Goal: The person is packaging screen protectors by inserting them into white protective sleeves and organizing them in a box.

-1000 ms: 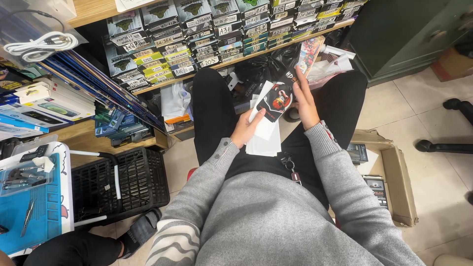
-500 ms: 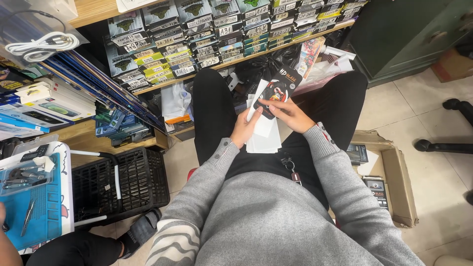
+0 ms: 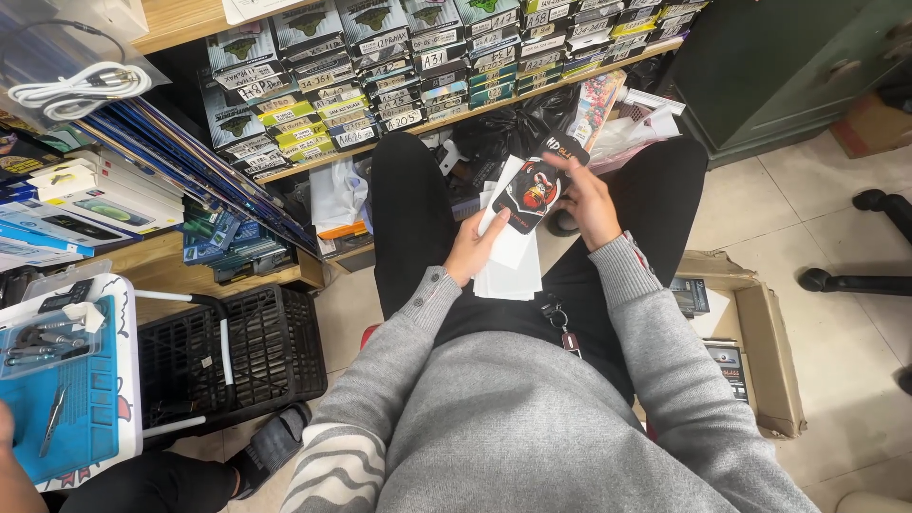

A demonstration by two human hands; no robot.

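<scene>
Both hands on a small stack of cards over the lap.

I see the left hand curled under the white cards, thumb on top, gripping the stack from below. The right hand is closed on a black card with a red picture, fingers along its upper edge, holding it tilted on top of the white ones. The stack sits between the knees, just in front of the shelf of small boxes. How many white cards there are I can't tell, since they overlap. Fingertips of the left hand are hidden under the stack. A black crate sits at left, a cardboard box at right, partly behind the right sleeve. A blue tray is cut off at the left edge.
</scene>
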